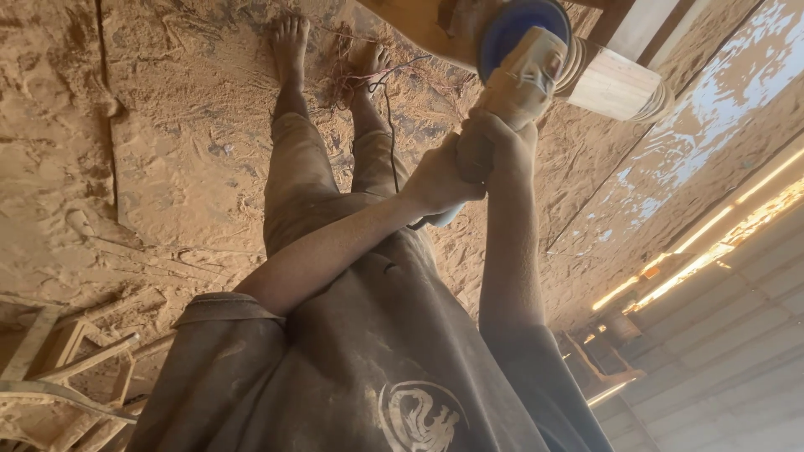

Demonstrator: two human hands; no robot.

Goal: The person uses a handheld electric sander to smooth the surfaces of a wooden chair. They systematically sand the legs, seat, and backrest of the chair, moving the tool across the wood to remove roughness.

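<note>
Both my hands grip a dust-coated power sander (523, 79) with a blue round disc (512, 29) at its head. My right hand (496, 146) wraps the body just behind the head. My left hand (437, 180) clasps the rear handle below it. The disc rests against a pale wooden piece (618, 84) with turned rings at its ends, at the top right. A dark power cord (390, 125) trails from the tool down past my legs to the floor. My bare feet (289, 42) stand in the sawdust.
Thick sawdust covers the floor (167, 151). Pale wooden chair frames (75, 368) lie at the lower left. A tangle of thin cord (347, 79) lies by my feet. A board wall (737, 335) and a sunlit strip run along the right.
</note>
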